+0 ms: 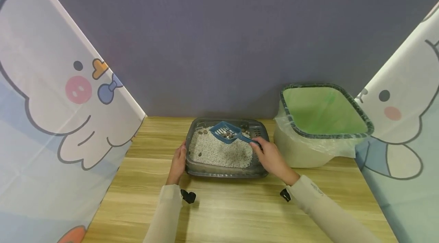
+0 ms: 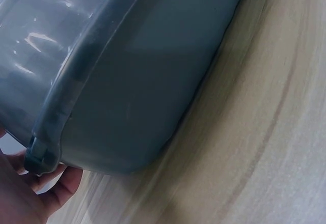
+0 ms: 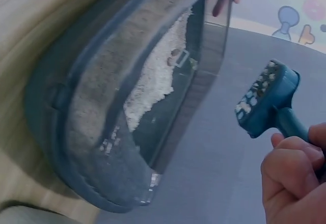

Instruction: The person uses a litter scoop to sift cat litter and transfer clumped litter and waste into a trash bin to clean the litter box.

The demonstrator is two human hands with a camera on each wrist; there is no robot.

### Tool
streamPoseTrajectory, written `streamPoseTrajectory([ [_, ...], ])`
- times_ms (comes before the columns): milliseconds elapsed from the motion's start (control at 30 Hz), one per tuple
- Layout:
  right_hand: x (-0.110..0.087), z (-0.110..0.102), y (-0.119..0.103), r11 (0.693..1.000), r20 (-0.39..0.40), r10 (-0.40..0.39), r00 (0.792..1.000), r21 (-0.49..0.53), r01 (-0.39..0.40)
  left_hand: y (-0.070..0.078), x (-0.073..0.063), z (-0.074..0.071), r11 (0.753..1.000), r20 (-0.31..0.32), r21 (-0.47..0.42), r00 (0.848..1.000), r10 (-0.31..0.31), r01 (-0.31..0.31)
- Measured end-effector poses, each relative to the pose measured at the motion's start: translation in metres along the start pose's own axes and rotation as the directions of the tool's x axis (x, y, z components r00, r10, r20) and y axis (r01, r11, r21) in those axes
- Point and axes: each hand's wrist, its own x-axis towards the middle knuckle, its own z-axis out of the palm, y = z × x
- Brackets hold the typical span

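My right hand (image 1: 273, 160) grips the handle of a blue slotted litter scoop (image 1: 236, 135). In the right wrist view the scoop (image 3: 277, 102) is raised above the litter box's rim, with brown and pale lumps in its head. Below it stands a grey translucent litter box (image 1: 219, 172) of pale granular litter (image 1: 219, 152), with several brown clumps, mostly along the back. My left hand (image 1: 177, 162) holds the box's left side. Seen from the left wrist, the fingers (image 2: 66, 186) curl under the rim at a corner of the box (image 2: 132, 96).
A whitish bin (image 1: 302, 151) with a green liner and a dark patterned rim stands close to the right of the box. Behind the wooden table (image 1: 154, 140) rises a grey-purple wall (image 1: 212, 44). Cartoon-printed curtains (image 1: 44, 82) flank both sides.
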Motion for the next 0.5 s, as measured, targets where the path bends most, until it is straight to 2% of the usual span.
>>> streamPoseTrajectory([
  [100,-0.002,-0.007,-0.007,1.0,-0.017,-0.014,1.0,-0.001,0.014,-0.001,0.0,0.0,1.0,-0.003,-0.014,1.0,0.015,-0.015],
  [233,-0.004,-0.023,-0.023,0.999,-0.053,-0.037,0.998,-0.005,0.037,-0.001,0.0,0.0,1.0,0.004,-0.022,1.0,-0.015,0.015],
  [300,-0.004,-0.034,-0.032,0.999,-0.075,-0.048,0.996,-0.01,0.048,-0.001,-0.001,-0.001,0.999,0.006,-0.017,0.999,-0.035,0.035],
  [500,-0.002,-0.08,-0.052,0.993,-0.156,-0.047,0.987,-0.11,0.03,-0.003,-0.001,-0.001,0.998,-0.002,0.007,0.998,-0.061,0.061],
])
